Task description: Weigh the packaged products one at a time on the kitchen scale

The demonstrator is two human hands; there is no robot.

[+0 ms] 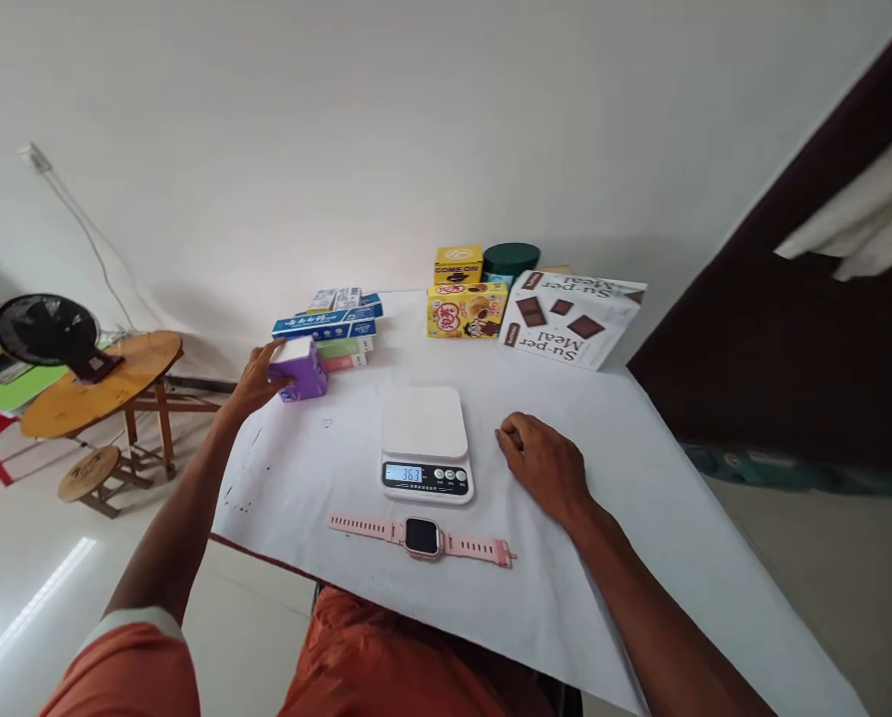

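1 purple pack (pixel 308 376), held in the spread left hand (pixel 257 380), stood left of 1 scale (pixel 423 423); right hand (pixel 549 463), curled, seemingly empty, lay nearer it.

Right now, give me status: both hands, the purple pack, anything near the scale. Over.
Left hand gripping purple pack, beside boxes. Right hand curled, right of scale. Scale display lit. Pink watch lying on scale's near side.

The kitchen scale (pixel 425 428) shows the digits 363 on its lit display (pixel 403 474); any decimal point is too small to tell. "COME ON" stands on the upper yellow box (pixel 458 259); "Su-per Meal" appears twice on the white package (pixel 555 329).
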